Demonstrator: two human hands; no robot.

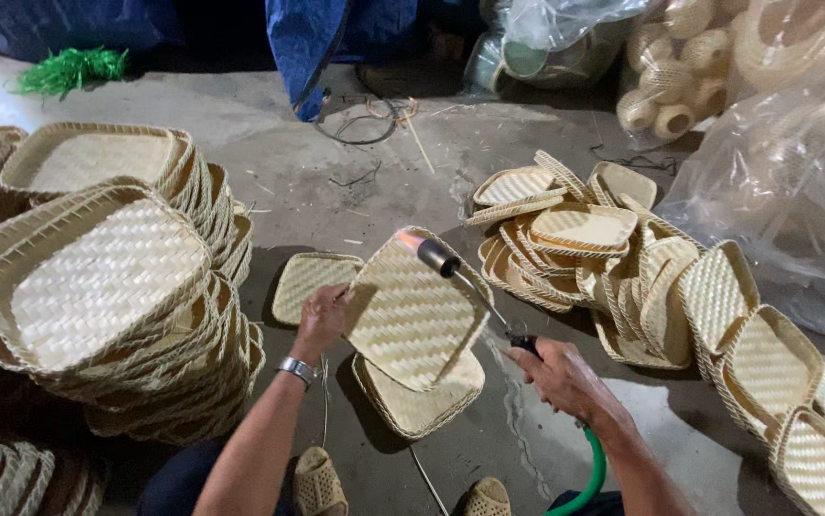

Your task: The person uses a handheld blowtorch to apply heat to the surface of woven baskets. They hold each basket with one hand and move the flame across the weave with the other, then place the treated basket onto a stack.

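Flame from the torch (451, 263) gripped in the right hand (554, 373) licked the woven tray (412, 311) the left hand (322, 317) grasped; a heaped pile of trays (623, 268) beyond the right hand looked unsorted, perhaps waiting.

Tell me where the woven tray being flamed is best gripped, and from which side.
Probably by the rim at its left edge, coming from the left, as the left hand does now. The woven tray is tilted up with the torch flame at its upper edge, held by the right hand, so the left rim sits farthest from heat.
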